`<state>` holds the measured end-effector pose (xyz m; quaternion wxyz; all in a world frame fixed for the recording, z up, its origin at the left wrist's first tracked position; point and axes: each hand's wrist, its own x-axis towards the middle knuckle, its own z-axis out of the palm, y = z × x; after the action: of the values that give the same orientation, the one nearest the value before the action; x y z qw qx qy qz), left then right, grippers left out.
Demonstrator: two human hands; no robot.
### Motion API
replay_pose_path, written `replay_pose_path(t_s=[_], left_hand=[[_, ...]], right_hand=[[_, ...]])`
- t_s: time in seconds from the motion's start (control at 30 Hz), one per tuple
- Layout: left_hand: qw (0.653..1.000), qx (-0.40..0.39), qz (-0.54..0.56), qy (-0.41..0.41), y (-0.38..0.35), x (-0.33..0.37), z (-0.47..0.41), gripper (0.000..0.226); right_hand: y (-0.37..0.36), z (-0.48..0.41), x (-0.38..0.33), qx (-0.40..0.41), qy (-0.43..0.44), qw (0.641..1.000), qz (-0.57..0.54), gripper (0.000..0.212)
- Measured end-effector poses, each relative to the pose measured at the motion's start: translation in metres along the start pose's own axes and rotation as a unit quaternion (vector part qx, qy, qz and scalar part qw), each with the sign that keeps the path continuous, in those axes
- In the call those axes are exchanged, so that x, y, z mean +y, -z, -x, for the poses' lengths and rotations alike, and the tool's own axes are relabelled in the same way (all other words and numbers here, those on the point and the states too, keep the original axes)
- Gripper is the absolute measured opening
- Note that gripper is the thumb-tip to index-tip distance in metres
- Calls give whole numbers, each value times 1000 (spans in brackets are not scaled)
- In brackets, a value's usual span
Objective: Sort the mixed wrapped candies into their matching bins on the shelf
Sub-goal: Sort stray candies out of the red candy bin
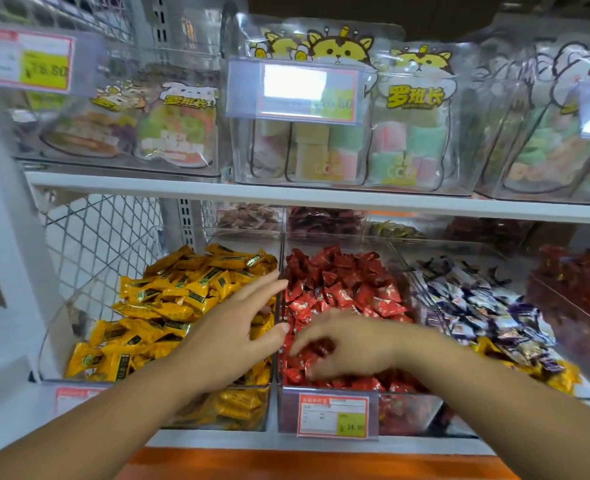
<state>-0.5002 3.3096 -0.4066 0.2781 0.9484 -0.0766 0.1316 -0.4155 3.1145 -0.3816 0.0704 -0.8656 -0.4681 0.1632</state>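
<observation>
The red candies (349, 282) fill the second of four clear front bins on the lower shelf, and the right hand (349, 348) is down among them near the front, fingers curled into the heap; blur hides whether it pinches one. The left hand (238, 327) hovers flat and spread over the yellow candies (182, 299) in the first bin, holding nothing. The third bin holds purple-and-white candies (477, 303) with a few stray yellow pieces (563, 375) at its front corner. The fourth bin (580, 306), dark red inside, is cut off by the right edge. Two price tags show below: one (333, 415) readable in outline, one (75, 396) half covered by the left forearm. A dim back row of bins (324, 220) is hard to make out
</observation>
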Motion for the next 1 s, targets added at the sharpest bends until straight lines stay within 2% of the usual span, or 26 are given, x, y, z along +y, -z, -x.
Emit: replay_pose_path(t_s=[0.03,0.1,0.23,0.4,0.57,0.63,0.7,0.77,0.87,0.93,1.0], left_hand=[[1000,-2,-1,-2,0,0,0,67],[1000,-5,-4,-5,1,-1,-1,68],[1000,-9,12,-4,3,-3,-2,67],[1000,-17,10,-12,3,-7,-2,67],[1000,-19,7,-17,2,-8,-2,69],[1000,-19,12,-20,2,-8,-2,66],[1000,-18,14,-17,2,-8,-2,63],[1000,-14,14,-19,2,-9,-2,64],[1000,-11,18,-20,2,-8,-2,62],[1000,-10,21,-17,2,-7,-2,59],[1000,-8,26,-14,2,-6,-1,59]], right_hand=[[-10,-11,0,-42,-11,998,49,43],[-21,-28,6,-69,-36,988,132,50],[-5,-37,25,2,-99,974,205,50],[27,-14,54,59,-153,970,180,47],[40,3,48,35,-164,971,171,48],[38,-2,34,92,-118,972,181,39],[27,-15,21,153,-33,980,124,23],[9,-31,12,126,-5,989,82,26],[-14,-47,20,43,-65,989,124,49],[-19,-52,26,30,-94,986,133,58],[-19,-55,24,40,-87,986,133,58]])
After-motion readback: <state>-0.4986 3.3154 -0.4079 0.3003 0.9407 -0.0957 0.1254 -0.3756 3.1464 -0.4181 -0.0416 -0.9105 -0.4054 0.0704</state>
